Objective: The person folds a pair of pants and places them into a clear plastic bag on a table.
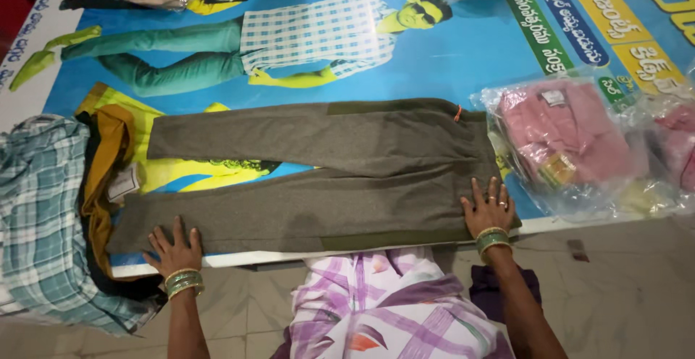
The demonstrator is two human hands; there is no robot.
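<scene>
A pair of olive-grey trousers (318, 178) lay flat and spread out across a printed blue banner (463, 55) on the floor, the waist toward three o'clock and the two legs running toward nine o'clock. The left hand (174, 250) pressed palm-down on the hem of the nearer leg at about seven o'clock, its fingers (177, 230) splayed wide and flat, gripping nothing. The right hand (489, 210) lay flat on the waist end at about four o'clock, fingers likewise spread and holding nothing. Both wrists wore green bangles (492, 239). At nine o'clock, a teal plaid shirt (36, 214) sat heaped beside a mustard garment (105, 156), touching the trouser hems. At three o'clock, pink clothing in a clear plastic bag (565, 138) rested just beside the waistband.
</scene>
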